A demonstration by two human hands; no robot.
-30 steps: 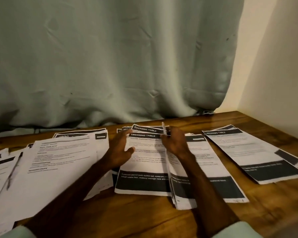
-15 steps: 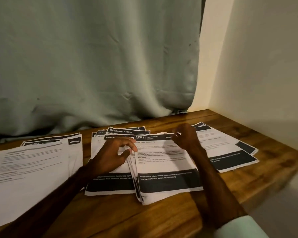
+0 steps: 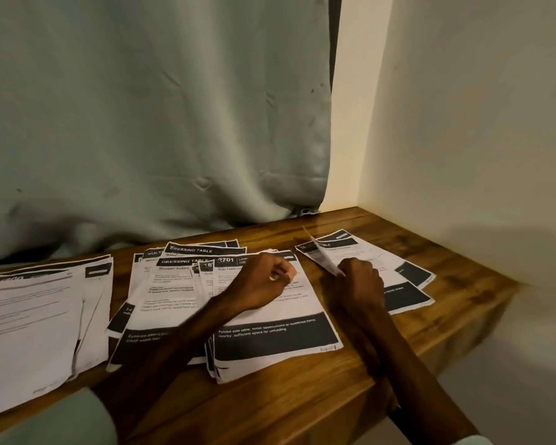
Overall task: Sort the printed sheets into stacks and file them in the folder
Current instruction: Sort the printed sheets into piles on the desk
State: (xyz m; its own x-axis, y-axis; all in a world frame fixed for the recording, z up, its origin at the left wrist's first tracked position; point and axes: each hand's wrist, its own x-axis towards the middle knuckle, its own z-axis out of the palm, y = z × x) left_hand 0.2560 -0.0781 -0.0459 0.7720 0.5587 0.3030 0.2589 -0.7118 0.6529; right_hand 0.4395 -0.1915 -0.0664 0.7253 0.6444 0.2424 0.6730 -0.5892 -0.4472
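Wooden table sits in a room corner, w/ a curtain behind its far edge and a plain wall along its R edge. Four lots of printed sheets lie across it.

R hand is up over the far R part of the table. Its thumb & fingers are closed round the near end of a lifted sheet. The sheet stands on edge, tilted, w/ its far end pointing twd the curtain. Under it lies the R stack, a few sheets fanned, dark bands twd the table's R edge, closest of all the lots to the far R corner.

L hand is on the middle stack, approx centre of the table, forearm crossing the paper from the near edge. Fingers are curled in, thumb by the forefinger tip, over the upper part of the top sheet headed "2701". Can't tell if they pinch paper or only rest on it. That stack's near end is ragged, several corners sticking out, close to the table's near edge.

Just L of it & overlapping is the DRESSING TABLE stack, sheets fanned twd the far edge w/ headers showing. Further L, past a strip of bare wood, is the L stack, mostly white text pages, running out of view. A pale sleeve shows at the near L.
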